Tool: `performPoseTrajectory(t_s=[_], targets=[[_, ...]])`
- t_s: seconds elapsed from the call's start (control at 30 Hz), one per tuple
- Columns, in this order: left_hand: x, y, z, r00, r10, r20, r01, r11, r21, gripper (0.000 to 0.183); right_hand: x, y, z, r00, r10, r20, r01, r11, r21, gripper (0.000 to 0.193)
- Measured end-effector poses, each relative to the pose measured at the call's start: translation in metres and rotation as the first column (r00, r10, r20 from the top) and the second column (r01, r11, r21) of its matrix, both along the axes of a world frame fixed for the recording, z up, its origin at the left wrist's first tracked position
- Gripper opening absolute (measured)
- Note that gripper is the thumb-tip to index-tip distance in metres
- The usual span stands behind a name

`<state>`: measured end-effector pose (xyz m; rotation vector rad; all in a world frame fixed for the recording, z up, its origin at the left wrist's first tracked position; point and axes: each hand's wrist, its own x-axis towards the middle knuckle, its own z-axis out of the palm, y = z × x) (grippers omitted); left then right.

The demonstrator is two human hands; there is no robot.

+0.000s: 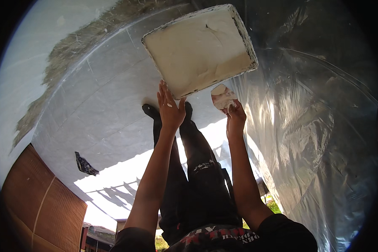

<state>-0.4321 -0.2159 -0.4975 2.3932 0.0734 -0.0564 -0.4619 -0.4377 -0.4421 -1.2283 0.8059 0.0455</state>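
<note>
A square, shallow tray-like piece (pixel 196 51) with a chipped, dark-streaked rim is at the top centre. Its face is covered with smooth off-white material, marked by a small dark crack near the far side. My left hand (pixel 170 110) rests at its near-left corner, fingers stretched along the side and thumb apart; a white smear shows on a finger. Just off the near-right edge, my right hand (pixel 236 114) pinches a small rounded flat scraper (pixel 223 97), smeared white with reddish patches. The scraper is apart from the tray-like piece.
Crinkled clear plastic sheeting (pixel 298 138) hangs along the right. A dark crumpled scrap (pixel 85 164) lies on the grey floor (pixel 109 101) at left. A brown ribbed panel (pixel 50 201) stands at lower left. Bright sunlight (pixel 109 180) falls across the floor near my legs.
</note>
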Motion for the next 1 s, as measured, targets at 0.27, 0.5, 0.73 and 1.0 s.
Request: performPoseTrajectory(t_s=[0.27,0.5,0.73,1.0], targets=[[0.002,-0.008,0.002,1.000,-0.011,0.021,0.010,1.000,0.026,0.092,0.051,0.005,-0.015,0.502,0.799,-0.332,-0.279,-0.213,-0.936,0.053],[0.001,-0.003,0.001,0.999,0.002,0.042,-0.002,1.000,0.016,0.091,0.001,-0.023,-0.011,0.419,0.815,-0.399,-0.277,-0.304,-0.911,0.057],[0.003,-0.002,0.007,1.000,0.013,-0.001,-0.013,1.000,0.011,0.088,0.022,-0.018,0.025,0.642,0.758,-0.117,-0.234,0.049,-0.971,0.044],[0.000,-0.007,-0.002,0.999,0.010,0.052,-0.010,1.000,0.009,0.089,0.173,-0.003,0.072,0.334,0.778,-0.533,-0.573,-0.281,-0.770,0.025]])
